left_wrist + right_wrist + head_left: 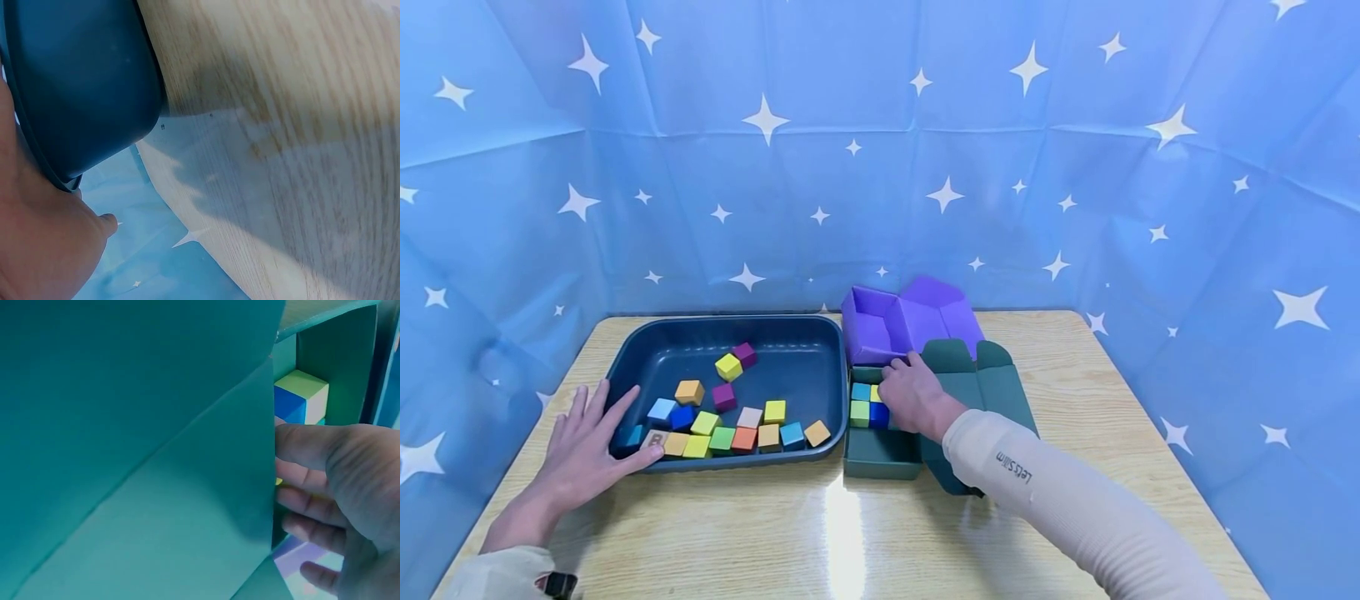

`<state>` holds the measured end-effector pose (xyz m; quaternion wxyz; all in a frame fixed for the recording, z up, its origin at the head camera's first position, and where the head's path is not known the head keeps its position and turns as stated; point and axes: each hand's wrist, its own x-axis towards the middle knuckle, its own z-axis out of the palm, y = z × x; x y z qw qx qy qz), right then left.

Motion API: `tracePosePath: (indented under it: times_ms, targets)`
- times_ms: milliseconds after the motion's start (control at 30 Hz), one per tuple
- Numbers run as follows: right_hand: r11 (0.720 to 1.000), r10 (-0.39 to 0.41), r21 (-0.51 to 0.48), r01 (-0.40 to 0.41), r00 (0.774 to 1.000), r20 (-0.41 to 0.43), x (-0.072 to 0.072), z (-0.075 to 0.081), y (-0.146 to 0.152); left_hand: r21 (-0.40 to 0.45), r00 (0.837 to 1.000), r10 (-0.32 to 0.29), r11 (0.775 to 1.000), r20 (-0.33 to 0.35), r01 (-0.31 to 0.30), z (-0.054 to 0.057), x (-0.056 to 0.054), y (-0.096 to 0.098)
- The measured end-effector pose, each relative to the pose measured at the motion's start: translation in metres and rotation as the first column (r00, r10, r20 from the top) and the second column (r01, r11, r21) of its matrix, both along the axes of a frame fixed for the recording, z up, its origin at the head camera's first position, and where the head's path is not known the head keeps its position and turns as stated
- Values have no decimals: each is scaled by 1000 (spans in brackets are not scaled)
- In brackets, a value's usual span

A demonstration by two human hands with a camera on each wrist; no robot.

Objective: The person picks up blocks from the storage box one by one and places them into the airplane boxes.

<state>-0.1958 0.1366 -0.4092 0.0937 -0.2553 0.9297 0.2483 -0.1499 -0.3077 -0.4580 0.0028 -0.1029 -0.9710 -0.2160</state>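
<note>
The right hand (917, 398) reaches into the green box (882, 457), fingers over its far part; whether they pinch anything I can't tell from here. Beside them inside the box, a blue cube (861, 392), a yellow cube (875, 393), a lime cube (860, 414) and a dark blue cube (878, 416) sit close together. I'd lower each piece straight down, flat against its neighbours, releasing gently so none gets nudged askew, and keep the wrist off the lid (1000, 392) folded out right of the box. Left of the box, the left hand (583, 454) lies spread at the outer end of the tray (793, 354), near its loose cubes (724, 397).
</note>
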Motion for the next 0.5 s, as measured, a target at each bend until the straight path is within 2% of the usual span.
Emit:
tracePosePath:
  times_ms: [167, 500]
  targets:
    - [1000, 1, -22, -1, 1000, -2, 0, 5, -2, 0, 1000, -1, 1000, -5, 1, 0, 1, 0]
    - [990, -5, -138, 1, 1000, -30, -5, 35, -13, -10, 1000, 7, 1000, -6, -7, -2, 0, 0]
